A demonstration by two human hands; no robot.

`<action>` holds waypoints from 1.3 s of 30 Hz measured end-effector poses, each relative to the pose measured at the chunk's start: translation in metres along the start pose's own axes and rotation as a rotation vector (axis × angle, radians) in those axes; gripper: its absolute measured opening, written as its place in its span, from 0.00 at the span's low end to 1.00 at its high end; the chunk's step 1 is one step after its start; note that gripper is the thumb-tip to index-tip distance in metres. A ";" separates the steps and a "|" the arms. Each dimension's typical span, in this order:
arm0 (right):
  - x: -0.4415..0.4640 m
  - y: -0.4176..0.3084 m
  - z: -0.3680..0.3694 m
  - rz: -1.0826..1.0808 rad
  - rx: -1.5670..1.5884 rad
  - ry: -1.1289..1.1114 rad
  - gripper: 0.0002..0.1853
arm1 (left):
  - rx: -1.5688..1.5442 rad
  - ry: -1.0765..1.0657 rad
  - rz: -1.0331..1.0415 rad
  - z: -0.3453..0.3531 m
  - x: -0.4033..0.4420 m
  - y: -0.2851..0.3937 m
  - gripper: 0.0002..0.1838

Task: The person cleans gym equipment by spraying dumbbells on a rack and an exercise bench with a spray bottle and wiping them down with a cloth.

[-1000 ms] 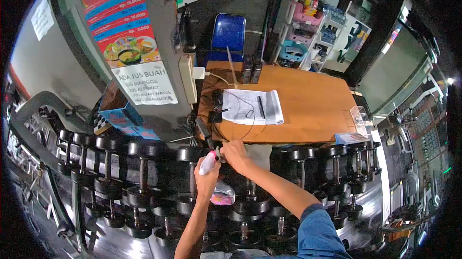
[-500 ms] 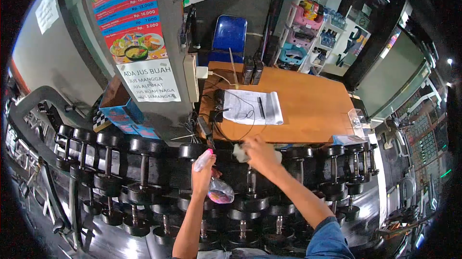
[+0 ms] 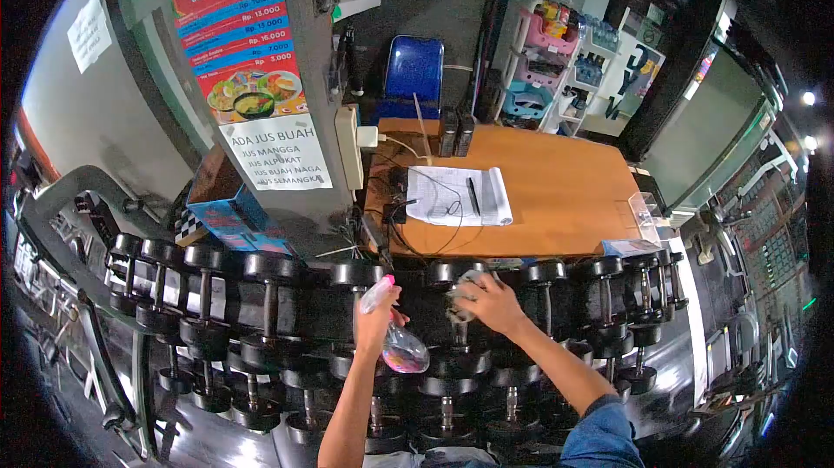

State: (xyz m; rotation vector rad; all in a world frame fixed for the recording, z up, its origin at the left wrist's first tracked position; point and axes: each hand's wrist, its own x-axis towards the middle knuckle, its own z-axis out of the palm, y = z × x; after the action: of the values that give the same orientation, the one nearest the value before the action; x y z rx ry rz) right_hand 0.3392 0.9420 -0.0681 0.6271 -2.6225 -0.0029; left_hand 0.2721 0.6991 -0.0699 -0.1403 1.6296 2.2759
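Observation:
My left hand (image 3: 375, 326) is wrapped round the neck of a clear spray bottle (image 3: 406, 352) with a pink nozzle tip. Pinkish colour shows in the bottle's lower part, which hangs below my fingers over the dumbbell rack. My right hand (image 3: 493, 303) grips a greyish cloth (image 3: 461, 301), bunched under the fingers. It lies over the upper part of a black dumbbell (image 3: 458, 365) with a metal handle. The hand and cloth hide some of that handle; whether the cloth presses on it I cannot tell.
More black dumbbells (image 3: 269, 270) stand in rows to both sides and below. Behind them is a wooden desk (image 3: 565, 190) with an open notebook (image 3: 434, 194), a pen and tangled cables. A pillar with a menu poster (image 3: 234, 42) rises at left; a blue chair (image 3: 414, 73) stands behind.
My right hand has moved down and slightly right with the cloth, from the dumbbell's top end towards its handle. My left hand still holds the spray bottle. The view has shifted slightly.

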 end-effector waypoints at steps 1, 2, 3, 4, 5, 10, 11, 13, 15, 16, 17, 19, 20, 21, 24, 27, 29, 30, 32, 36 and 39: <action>-0.014 0.002 0.004 0.001 0.003 0.001 0.09 | -0.005 0.009 -0.035 0.002 -0.002 0.002 0.12; -0.029 0.005 0.011 0.137 0.016 -0.019 0.10 | 0.026 -0.015 -0.027 0.001 -0.001 0.000 0.13; -0.037 0.008 0.012 0.273 0.027 -0.040 0.12 | 0.026 -0.015 -0.028 0.002 0.000 -0.002 0.13; -0.043 0.010 0.013 0.354 0.012 -0.109 0.16 | 0.025 -0.039 -0.043 0.004 -0.001 -0.004 0.13; -0.047 0.010 0.017 0.356 0.009 -0.106 0.16 | 0.025 -0.065 -0.055 0.007 0.000 -0.004 0.13; -0.005 -0.019 0.021 0.234 0.091 0.088 0.20 | 0.056 -0.171 -0.103 0.025 -0.005 -0.009 0.13; 0.001 -0.021 0.026 0.220 0.094 0.077 0.20 | 0.065 -0.176 -0.103 0.026 -0.006 -0.011 0.13; 0.003 -0.019 0.022 0.256 0.132 0.106 0.19 | 0.102 -0.265 -0.103 0.030 -0.013 -0.004 0.14; -0.006 -0.017 0.023 0.284 0.172 0.132 0.18 | 0.146 -0.276 -0.113 0.024 -0.017 -0.004 0.15; -0.020 -0.015 0.027 0.362 0.166 0.129 0.17 | 0.144 -0.287 -0.127 0.020 -0.018 -0.003 0.16; -0.034 -0.011 0.033 0.437 0.158 0.125 0.16 | 0.140 -0.298 -0.141 0.016 -0.019 -0.002 0.16; -0.063 -0.002 0.054 0.626 0.145 0.134 0.14 | 0.162 -0.287 -0.153 0.010 -0.021 -0.002 0.17; -0.072 0.000 0.062 0.817 0.130 0.137 0.13 | 0.171 -0.274 -0.156 0.008 -0.024 -0.003 0.17; -0.074 -0.002 0.063 0.817 0.132 0.135 0.13 | 0.182 -0.262 -0.161 0.007 -0.028 -0.003 0.17; -0.071 -0.001 0.062 0.954 0.209 0.369 0.13 | 0.206 -0.283 -0.174 0.001 -0.033 -0.013 0.17; -0.039 -0.013 0.036 0.854 0.267 0.420 0.11 | 0.211 -0.326 -0.176 0.002 -0.045 -0.013 0.17; -0.030 -0.020 0.030 0.808 0.248 0.450 0.10 | 0.217 -0.332 -0.158 0.001 -0.055 -0.008 0.18; -0.027 -0.024 0.029 0.781 0.305 0.476 0.10 | 0.214 -0.343 -0.147 -0.001 -0.061 -0.005 0.18; -0.021 -0.030 0.028 0.638 0.266 0.493 0.10 | 0.220 -0.347 -0.130 -0.006 -0.070 -0.004 0.18; 0.011 -0.052 0.012 0.650 0.339 0.526 0.11 | 0.265 -0.344 -0.147 -0.016 -0.088 0.005 0.17; 0.021 -0.073 -0.021 0.814 0.791 0.625 0.12 | 0.243 -0.358 -0.130 -0.023 -0.101 0.012 0.16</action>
State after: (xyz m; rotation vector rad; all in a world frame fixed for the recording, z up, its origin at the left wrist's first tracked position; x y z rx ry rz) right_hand 0.3624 0.8695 -0.0483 -0.2495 -1.9983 1.2788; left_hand 0.3600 0.6530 -0.0391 0.2026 1.6319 1.8602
